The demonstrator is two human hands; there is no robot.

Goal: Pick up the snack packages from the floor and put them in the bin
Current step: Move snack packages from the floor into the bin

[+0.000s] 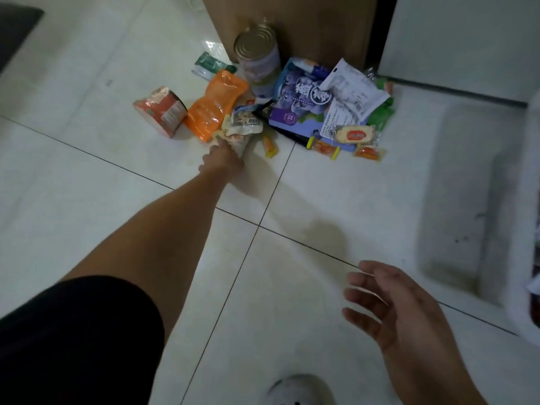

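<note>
The blue bag in the upper middle carries large white Chinese characters; other print is too blurred to read. The left hand reaches far out, its grip pinching the lower edge of a pale packet in the floor pile, beside an orange pouch, a red packet and a can. The right hand hovers at lower right, fingers spread. The white bin stands at the right edge.

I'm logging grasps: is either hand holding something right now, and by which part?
The left hand grips the white snack packet by its near end, at the edge of the pile. The right hand is open and holds nothing.
</note>
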